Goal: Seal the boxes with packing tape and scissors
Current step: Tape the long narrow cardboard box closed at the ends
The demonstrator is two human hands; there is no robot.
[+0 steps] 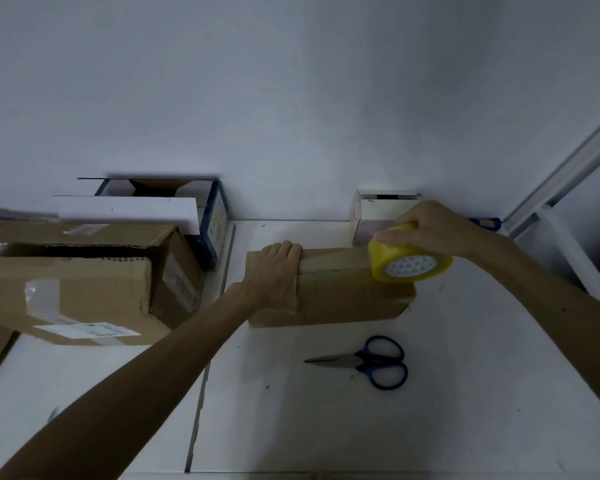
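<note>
PACKING BENCH: A person's left hand [278, 275] holds down the left end of a small brown cardboard box [343, 296] on a white table [326, 427]. The palm lies flat on the board, the fingers [281, 249] bend over the far edge and the thumb runs down the near face. The right hand [433, 226] grips a yellow roll of clear packing tape [409, 263] from above, fingers curled over its rim, with the roll on edge against the box's right end. A glossy band, apparently tape drawn off the roll, runs along the top of the box towards the left hand. Whether its end is stuck down is hidden under that hand.

The box looks light and stiff and would likely skid on the smooth table unless pinned, so the hold over its end seems well placed. The roll is rigid and easy to grasp by the rim. Its free tape is thin, sticky and prone to folding on itself, so it is best kept taut.

Blue-handled steel scissors [364, 362] lie closed on the table just in front of the box, blades pointing left, and neither hand touches them. Their loops are the natural place to take hold.

At left stand a large brown cardboard carton [84, 278], flaps open, and a blue-and-white printed box [215, 216] behind it. A small white box [371, 213] sits by the wall.
</note>
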